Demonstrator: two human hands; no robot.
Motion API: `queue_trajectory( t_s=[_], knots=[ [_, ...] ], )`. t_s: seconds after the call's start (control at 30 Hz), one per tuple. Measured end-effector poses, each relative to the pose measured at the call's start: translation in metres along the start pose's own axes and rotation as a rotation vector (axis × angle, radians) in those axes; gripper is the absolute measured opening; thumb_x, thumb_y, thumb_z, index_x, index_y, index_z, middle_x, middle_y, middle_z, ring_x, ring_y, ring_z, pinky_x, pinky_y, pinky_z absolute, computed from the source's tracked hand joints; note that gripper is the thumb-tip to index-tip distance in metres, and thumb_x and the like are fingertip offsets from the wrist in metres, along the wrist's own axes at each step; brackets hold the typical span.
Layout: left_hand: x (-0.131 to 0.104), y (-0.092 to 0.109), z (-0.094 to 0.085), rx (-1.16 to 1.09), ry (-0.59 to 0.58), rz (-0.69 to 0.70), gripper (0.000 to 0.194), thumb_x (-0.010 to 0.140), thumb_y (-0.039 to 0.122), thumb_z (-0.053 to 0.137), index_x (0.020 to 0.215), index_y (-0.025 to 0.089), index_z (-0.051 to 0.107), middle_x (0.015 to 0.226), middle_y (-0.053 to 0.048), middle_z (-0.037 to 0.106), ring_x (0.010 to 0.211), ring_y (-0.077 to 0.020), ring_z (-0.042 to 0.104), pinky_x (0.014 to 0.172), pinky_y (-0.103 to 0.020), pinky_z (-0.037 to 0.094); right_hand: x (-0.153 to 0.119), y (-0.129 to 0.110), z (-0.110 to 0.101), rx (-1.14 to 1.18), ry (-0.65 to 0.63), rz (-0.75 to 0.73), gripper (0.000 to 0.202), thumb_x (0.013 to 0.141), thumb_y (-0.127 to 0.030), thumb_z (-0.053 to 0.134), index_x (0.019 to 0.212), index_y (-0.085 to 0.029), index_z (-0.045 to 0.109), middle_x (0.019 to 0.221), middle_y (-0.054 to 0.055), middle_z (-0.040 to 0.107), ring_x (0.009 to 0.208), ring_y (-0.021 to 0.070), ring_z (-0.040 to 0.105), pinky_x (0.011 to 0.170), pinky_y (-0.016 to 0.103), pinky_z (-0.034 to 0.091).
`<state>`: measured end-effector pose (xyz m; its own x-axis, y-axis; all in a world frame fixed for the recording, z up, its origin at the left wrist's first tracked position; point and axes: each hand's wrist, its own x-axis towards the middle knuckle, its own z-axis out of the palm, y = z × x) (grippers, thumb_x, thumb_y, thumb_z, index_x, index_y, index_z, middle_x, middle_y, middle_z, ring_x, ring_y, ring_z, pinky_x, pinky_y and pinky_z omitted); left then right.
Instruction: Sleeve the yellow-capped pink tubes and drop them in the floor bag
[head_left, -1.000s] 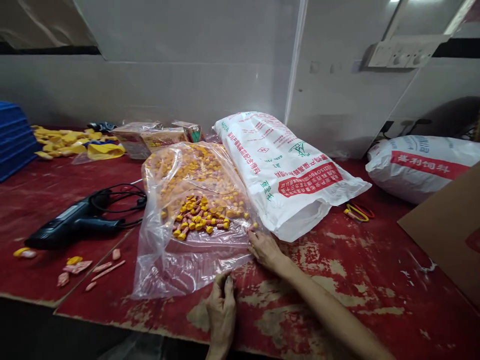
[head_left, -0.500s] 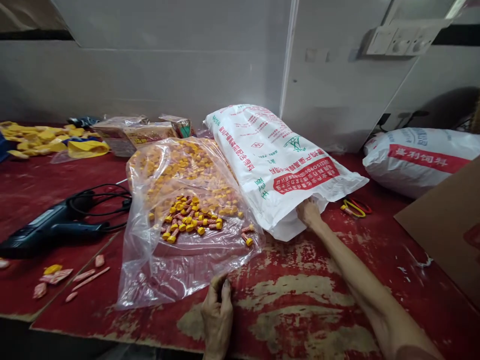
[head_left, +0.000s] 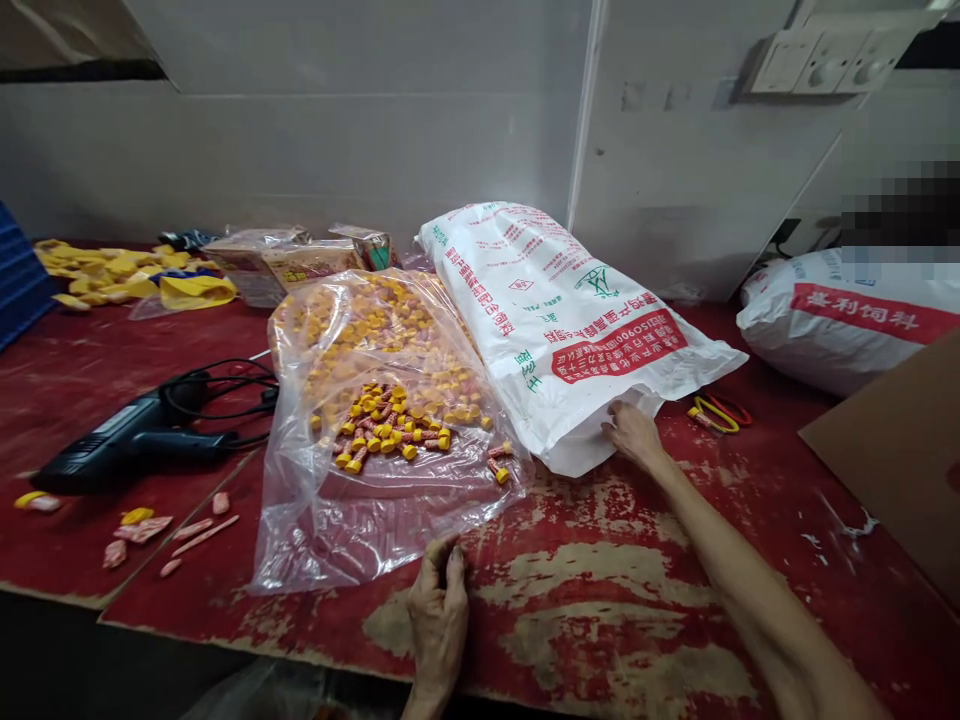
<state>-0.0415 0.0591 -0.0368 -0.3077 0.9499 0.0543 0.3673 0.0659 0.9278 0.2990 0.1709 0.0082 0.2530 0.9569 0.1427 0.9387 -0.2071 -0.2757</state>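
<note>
Right hand [head_left: 634,432] at the open mouth of the white printed sack [head_left: 570,330], fingers curled on its lower edge; a firm grip cannot be told. The sack lies flat on the red bench [head_left: 675,560], long axis running from far-left to near-right, mouth toward the person. Left hand [head_left: 439,610] pinches the near edge of the clear plastic bag [head_left: 375,480], fingers bent. That bag holds many yellow-capped pieces [head_left: 390,430], too many to count. Two white sacks total: the second sack [head_left: 847,320] is far right. One black heat gun [head_left: 135,440] at left.
</note>
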Motion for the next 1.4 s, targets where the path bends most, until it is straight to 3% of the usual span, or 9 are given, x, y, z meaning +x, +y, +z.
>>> queue_trajectory(
  t_s=[0.1,0.2,0.3,0.57,0.83,1.0,1.1,1.23,1.4],
  knots=[
    [-0.002,0.001,0.000,-0.023,0.008,0.008,0.038,0.077,0.048,0.050,0.097,0.018,0.064,0.086,-0.007,0.070,0.079,-0.0238,0.065,0.076,-0.038,0.052,-0.048,0.000,-0.006,0.411,0.005,0.012,0.046,0.082,-0.032,0.044,0.123,-0.013,0.048,0.088,0.005,0.062,0.075,0.0161,0.060,0.068,0.027,0.045],
    [-0.002,0.005,0.001,-0.021,0.025,0.032,0.037,0.077,0.046,0.050,0.096,0.018,0.064,0.087,-0.008,0.070,0.079,-0.0241,0.066,0.078,-0.038,0.052,-0.101,-0.011,-0.003,0.927,-0.082,0.015,0.041,0.076,-0.036,0.051,0.113,-0.019,0.049,0.088,0.002,0.059,0.074,0.0141,0.057,0.068,0.027,0.047],
    [-0.002,0.010,0.004,-0.029,0.050,0.076,0.035,0.076,0.045,0.051,0.095,0.018,0.064,0.087,-0.009,0.070,0.080,-0.0244,0.066,0.078,-0.038,0.052,-0.138,-0.029,0.003,1.114,-0.170,0.050,0.038,0.072,-0.032,0.056,0.108,-0.022,0.048,0.086,0.000,0.056,0.073,0.0133,0.055,0.066,0.026,0.047],
    [-0.018,0.018,0.010,-0.055,-0.044,0.190,0.027,0.083,0.036,0.049,0.097,0.018,0.063,0.090,-0.008,0.069,0.084,-0.0219,0.065,0.079,-0.037,0.052,-0.150,-0.069,0.004,1.296,-0.272,0.025,0.029,0.073,-0.035,0.061,0.095,-0.020,0.049,0.084,0.000,0.056,0.078,0.0146,0.055,0.071,0.027,0.045],
    [-0.021,0.032,0.002,-0.071,-0.391,0.404,0.035,0.083,0.019,0.048,0.116,0.020,0.060,0.103,-0.009,0.068,0.092,-0.0190,0.064,0.082,-0.032,0.052,-0.162,-0.122,0.010,1.061,-0.419,-0.234,0.026,0.086,-0.040,0.048,0.090,-0.017,0.059,0.082,0.002,0.059,0.076,0.0134,0.052,0.067,0.023,0.042],
    [-0.010,0.031,-0.010,-0.139,-0.346,0.222,0.045,0.074,0.018,0.056,0.118,0.020,0.059,0.106,-0.007,0.068,0.096,-0.0213,0.063,0.088,-0.035,0.049,-0.136,-0.149,0.013,0.987,-0.551,-0.373,0.037,0.088,-0.045,0.044,0.070,-0.015,0.057,0.064,-0.002,0.052,0.059,0.0091,0.046,0.056,0.020,0.035],
    [-0.006,0.029,-0.013,-0.255,-0.303,0.091,0.042,0.070,0.020,0.061,0.112,0.020,0.063,0.104,-0.006,0.069,0.097,-0.0221,0.063,0.087,-0.034,0.048,-0.122,-0.161,0.020,0.778,-0.447,-0.445,0.035,0.090,-0.039,0.042,0.069,-0.015,0.057,0.063,-0.001,0.053,0.061,0.0100,0.049,0.056,0.020,0.034],
    [-0.003,0.027,-0.015,-0.571,-0.236,-0.227,0.046,0.070,0.031,0.067,0.112,0.016,0.056,0.076,-0.001,0.067,0.059,-0.0131,0.061,0.058,-0.024,0.048,-0.098,-0.167,0.030,0.240,-0.132,-0.298,0.025,0.091,-0.031,0.042,0.097,-0.016,0.060,0.091,0.007,0.062,0.079,0.0164,0.059,0.066,0.024,0.040],
    [0.001,0.023,-0.020,-0.909,-0.170,-0.415,0.059,0.065,0.033,0.072,0.115,0.015,0.046,0.054,0.004,0.060,0.048,-0.0110,0.056,0.049,-0.020,0.042,-0.080,-0.172,0.045,-0.113,-0.158,-0.288,0.030,0.092,-0.028,0.042,0.116,-0.017,0.054,0.106,0.010,0.060,0.082,0.0193,0.063,0.065,0.026,0.044]
  ],
)
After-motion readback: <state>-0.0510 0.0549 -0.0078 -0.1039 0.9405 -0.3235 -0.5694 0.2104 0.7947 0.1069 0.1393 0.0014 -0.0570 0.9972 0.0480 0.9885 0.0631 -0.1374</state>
